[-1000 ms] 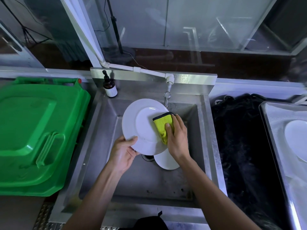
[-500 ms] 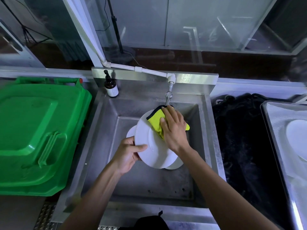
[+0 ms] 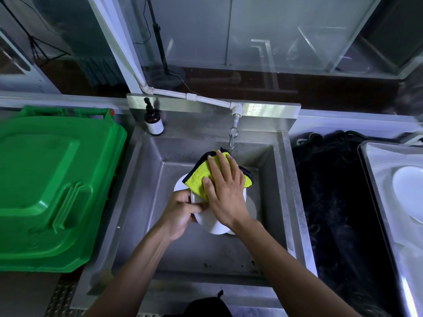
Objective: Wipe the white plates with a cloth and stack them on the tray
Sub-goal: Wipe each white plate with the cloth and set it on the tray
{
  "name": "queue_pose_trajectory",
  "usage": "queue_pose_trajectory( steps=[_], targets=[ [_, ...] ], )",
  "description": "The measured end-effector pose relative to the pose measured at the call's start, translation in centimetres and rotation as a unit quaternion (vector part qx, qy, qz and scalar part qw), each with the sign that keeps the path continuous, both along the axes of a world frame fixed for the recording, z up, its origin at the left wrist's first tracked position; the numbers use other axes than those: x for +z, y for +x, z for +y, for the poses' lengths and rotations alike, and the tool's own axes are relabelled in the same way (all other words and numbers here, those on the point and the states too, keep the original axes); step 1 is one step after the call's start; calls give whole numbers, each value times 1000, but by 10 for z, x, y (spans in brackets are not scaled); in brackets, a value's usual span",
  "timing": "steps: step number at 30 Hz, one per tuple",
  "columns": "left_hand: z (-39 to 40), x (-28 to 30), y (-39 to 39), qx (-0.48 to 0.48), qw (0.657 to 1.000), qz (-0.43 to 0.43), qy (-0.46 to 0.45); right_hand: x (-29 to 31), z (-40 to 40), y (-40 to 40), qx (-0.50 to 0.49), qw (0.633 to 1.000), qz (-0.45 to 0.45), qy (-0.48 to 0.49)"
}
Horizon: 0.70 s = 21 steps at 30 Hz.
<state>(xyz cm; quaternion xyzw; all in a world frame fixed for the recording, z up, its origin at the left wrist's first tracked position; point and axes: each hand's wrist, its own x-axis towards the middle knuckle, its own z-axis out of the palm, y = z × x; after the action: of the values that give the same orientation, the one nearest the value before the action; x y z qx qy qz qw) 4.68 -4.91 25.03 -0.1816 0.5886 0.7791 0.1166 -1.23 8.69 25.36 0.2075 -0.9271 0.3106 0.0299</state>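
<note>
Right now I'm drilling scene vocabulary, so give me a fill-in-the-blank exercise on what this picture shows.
1. The right hand presses a ____ cloth onto the plate.
2. The left hand grips that plate over the steel ____.
3. Left of the sink lies a bin lid coloured ____.
4. One white plate already rests on the ____ at far right.

Missing words: yellow; sink; green; tray
</note>
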Motion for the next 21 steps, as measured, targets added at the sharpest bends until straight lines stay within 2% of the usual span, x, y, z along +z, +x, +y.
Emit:
queue_pose_trajectory(
  steps=[8,21],
  targets=[
    [-6,10,-4,3,1000,4,8,9,2,-30,-20,999,-30,-28],
    [-21,13,-5,61,997,16,41,-10,-2,-21,-166,968,-148,-117]
  ],
)
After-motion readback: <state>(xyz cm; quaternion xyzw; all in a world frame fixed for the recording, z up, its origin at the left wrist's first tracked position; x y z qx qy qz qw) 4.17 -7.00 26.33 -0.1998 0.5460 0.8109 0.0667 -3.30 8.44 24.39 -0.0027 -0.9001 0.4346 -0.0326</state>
